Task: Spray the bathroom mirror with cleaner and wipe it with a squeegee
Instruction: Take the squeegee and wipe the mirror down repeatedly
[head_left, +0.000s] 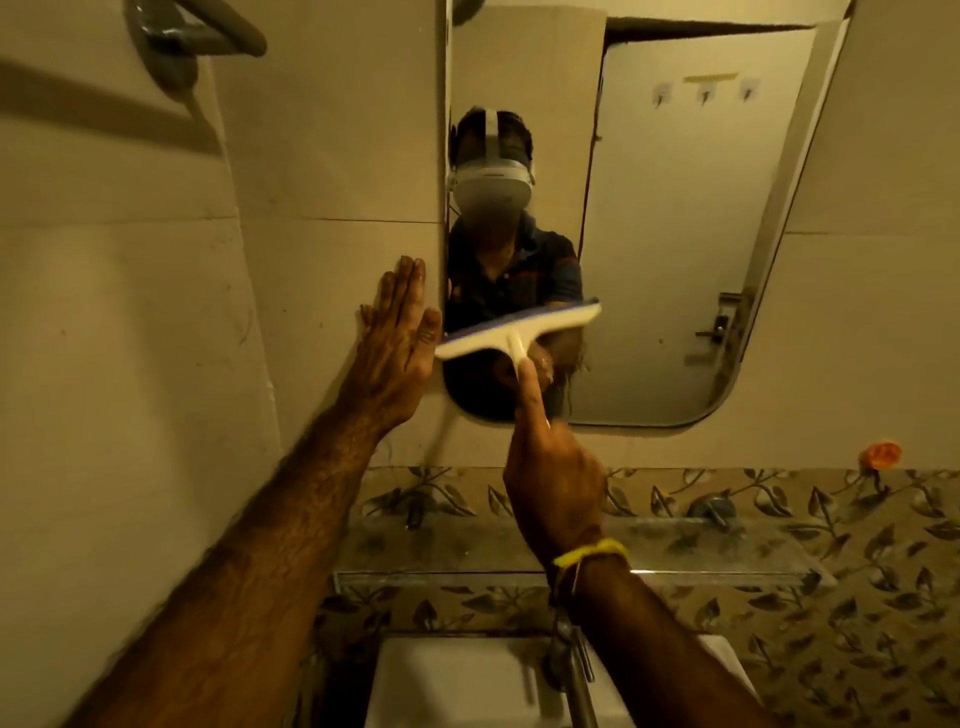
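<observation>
Nearest, low in view, a white sink (467, 686) with its tap (563, 654), and above it a glass shelf (727, 551) against the leaf-patterned tiles. Both arms reach up over these. The right hand (553, 483) is wrapped around the handle of the squeegee (519, 332), forefinger laid along the stem. The left hand (400, 338) holds nothing; it lies flat and wide on the wall tile just beside the mirror's left edge, apparently as a brace. The squeegee's blade meets the mirror (675, 260) at its lower left, its long axis nearly level, right end tipped slightly up. Most of the glass lies up and to the right of the blade, so the right hand does the work. I'd judge the wiping under way. The squeegee is cream plastic with a thin blue edge. No spray bottle shows.
</observation>
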